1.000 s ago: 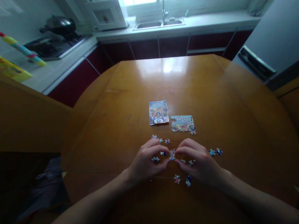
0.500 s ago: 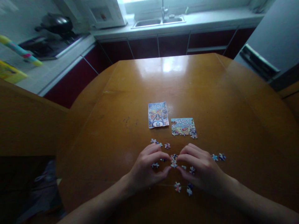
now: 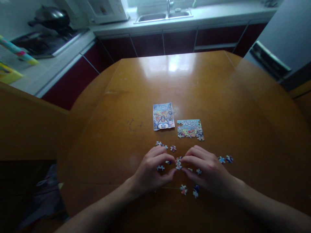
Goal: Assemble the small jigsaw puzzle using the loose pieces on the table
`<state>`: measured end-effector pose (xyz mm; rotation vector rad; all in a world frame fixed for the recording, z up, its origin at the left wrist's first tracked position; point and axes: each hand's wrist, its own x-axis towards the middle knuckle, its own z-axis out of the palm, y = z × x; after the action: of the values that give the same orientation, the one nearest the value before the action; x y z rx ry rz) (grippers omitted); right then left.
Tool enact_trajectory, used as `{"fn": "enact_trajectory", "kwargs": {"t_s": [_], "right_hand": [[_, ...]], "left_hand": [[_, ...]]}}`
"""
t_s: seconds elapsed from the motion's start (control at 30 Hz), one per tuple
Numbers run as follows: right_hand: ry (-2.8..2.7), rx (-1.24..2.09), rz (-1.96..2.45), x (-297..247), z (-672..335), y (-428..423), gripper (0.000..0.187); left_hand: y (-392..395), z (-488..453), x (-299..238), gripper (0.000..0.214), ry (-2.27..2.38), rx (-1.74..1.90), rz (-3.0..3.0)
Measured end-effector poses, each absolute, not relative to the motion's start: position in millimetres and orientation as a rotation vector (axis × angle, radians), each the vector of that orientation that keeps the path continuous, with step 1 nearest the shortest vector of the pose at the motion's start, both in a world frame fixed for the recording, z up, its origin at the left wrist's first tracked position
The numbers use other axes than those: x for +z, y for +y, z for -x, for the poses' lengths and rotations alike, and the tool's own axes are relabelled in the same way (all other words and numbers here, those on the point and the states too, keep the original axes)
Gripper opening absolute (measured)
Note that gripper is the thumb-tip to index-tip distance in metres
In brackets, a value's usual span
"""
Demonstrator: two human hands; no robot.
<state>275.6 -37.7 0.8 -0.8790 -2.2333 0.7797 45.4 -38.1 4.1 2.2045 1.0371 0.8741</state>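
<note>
My left hand [image 3: 155, 166] and my right hand [image 3: 206, 165] face each other low over the table, fingers curled. Between their fingertips are small joined jigsaw puzzle pieces [image 3: 178, 163], gripped from both sides. Loose puzzle pieces [image 3: 160, 168] lie beside my left hand, partly under its fingers. Another loose piece [image 3: 199, 171] shows by my right thumb. Nearer to me are a pinkish piece [image 3: 183, 189] and a blue-and-white pair [image 3: 195, 191]. Beyond the hands lies a partly assembled puzzle section [image 3: 190, 129], with a ragged lower edge.
A printed picture sheet [image 3: 163, 117] lies left of the assembled section. More blue pieces [image 3: 225, 159] rest right of my right hand. All this is on a wooden table [image 3: 116, 129]. Behind it are a counter with a sink [image 3: 152, 17] and a stove with a wok [image 3: 52, 17].
The view has tipped slightly downward, so everything sits a little higher or further left. My hands stay at the joined pieces, with the fingertips shifted only slightly.
</note>
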Motion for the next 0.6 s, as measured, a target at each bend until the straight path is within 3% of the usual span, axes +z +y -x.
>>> {"fn": "enact_trajectory", "kwargs": {"t_s": [0.6], "right_hand": [[-2.258,0.747,0.911,0.2,-276.1,-38.4,0.007]], "left_hand": [[-38.0,-44.2,0.7,0.009,1.053,0.832,-2.192]]}}
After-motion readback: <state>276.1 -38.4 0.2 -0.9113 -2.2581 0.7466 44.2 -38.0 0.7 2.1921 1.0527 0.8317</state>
